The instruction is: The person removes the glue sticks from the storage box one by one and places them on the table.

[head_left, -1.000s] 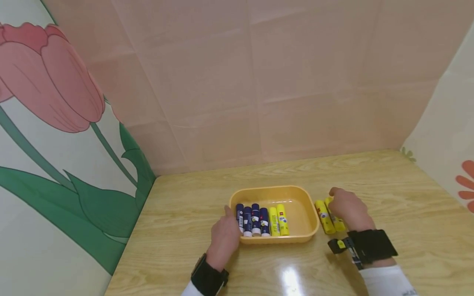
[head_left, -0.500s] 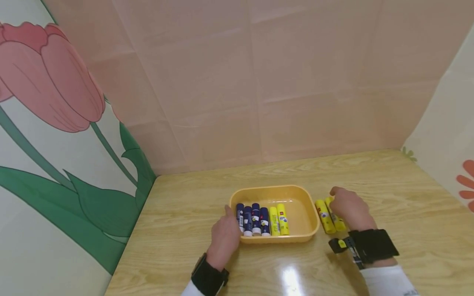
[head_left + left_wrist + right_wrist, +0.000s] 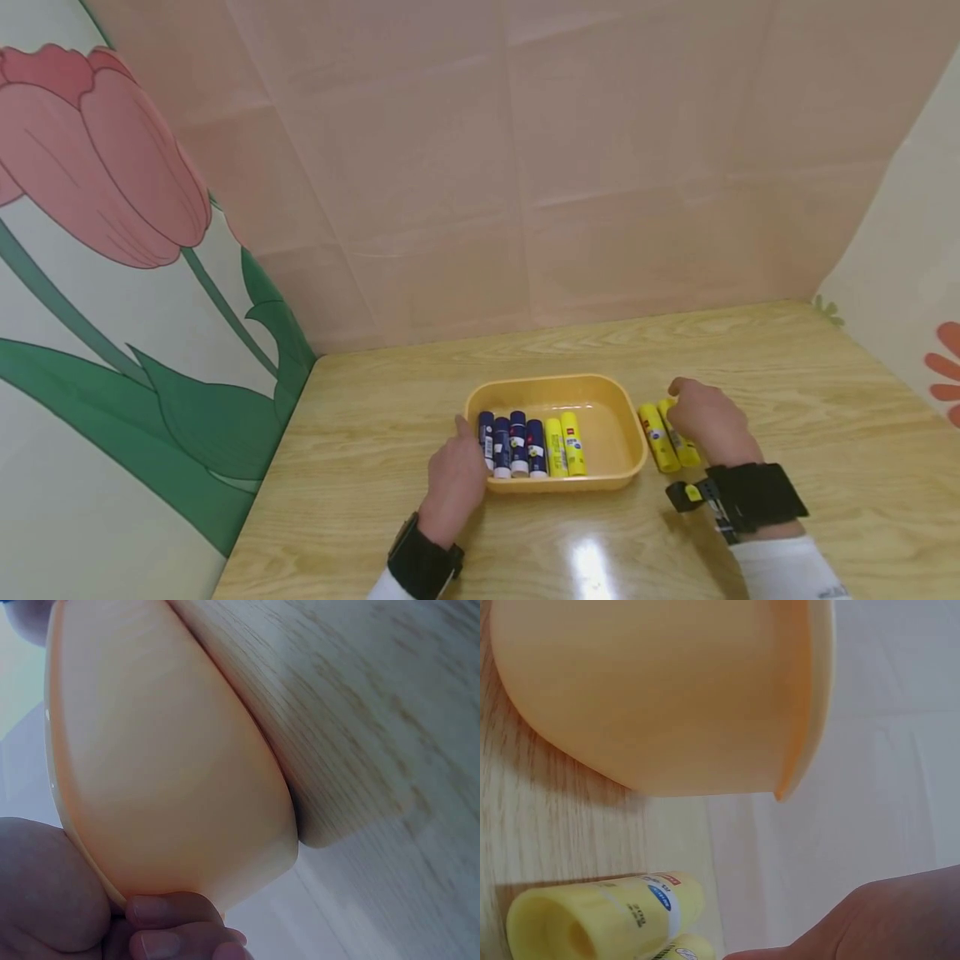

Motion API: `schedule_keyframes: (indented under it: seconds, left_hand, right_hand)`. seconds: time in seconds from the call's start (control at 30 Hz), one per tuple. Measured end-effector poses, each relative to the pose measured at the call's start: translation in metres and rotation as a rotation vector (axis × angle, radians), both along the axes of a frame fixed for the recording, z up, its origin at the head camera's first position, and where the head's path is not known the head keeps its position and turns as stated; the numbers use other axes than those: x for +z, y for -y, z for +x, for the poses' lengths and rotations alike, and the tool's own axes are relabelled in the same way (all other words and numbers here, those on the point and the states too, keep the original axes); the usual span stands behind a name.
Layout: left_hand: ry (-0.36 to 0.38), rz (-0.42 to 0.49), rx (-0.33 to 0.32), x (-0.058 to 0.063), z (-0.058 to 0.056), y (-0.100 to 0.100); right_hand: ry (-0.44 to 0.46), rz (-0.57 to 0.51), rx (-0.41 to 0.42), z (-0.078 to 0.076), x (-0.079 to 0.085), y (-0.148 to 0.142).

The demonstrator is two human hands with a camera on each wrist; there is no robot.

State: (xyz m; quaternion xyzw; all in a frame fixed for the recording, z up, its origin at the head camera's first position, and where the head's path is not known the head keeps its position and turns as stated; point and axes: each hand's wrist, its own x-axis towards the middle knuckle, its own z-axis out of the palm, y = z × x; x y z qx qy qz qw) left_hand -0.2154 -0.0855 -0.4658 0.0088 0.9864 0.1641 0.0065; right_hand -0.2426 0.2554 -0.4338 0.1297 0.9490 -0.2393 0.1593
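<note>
The left hand (image 3: 457, 475), fingers curled, pinches the yellow-orange tray (image 3: 609, 442) at eight o'clock, six glue sticks (image 3: 536, 450) inside, while the right hand (image 3: 708, 423), grip hidden, bends over two yellow glue sticks (image 3: 658, 438) beside three o'clock.

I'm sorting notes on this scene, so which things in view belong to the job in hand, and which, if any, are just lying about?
Likely part of the job:
tray, its rim gripped by the left hand
four dark blue tubes inside
two yellow tubes inside
two yellow tubes outside, right hand at the farther one

Only surroundings:
table
tulip panel
pink sheet
black wrist straps
</note>
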Motion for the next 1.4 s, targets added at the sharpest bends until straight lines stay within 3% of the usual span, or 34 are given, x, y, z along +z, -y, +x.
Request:
schedule_keyframes:
  seconds: [0.7,1.4]
  left_hand:
    - [0.016,0.003,-0.006,-0.0011,0.0004,0.0011]
    - [0.013,0.01,0.0,-0.0009,-0.0018,0.0006]
  right_hand:
    - [-0.02,-0.004,0.054,0.0012,-0.0023,-0.0017]
    - [0.008,-0.001,0.035,-0.0015,-0.0005,-0.0011]
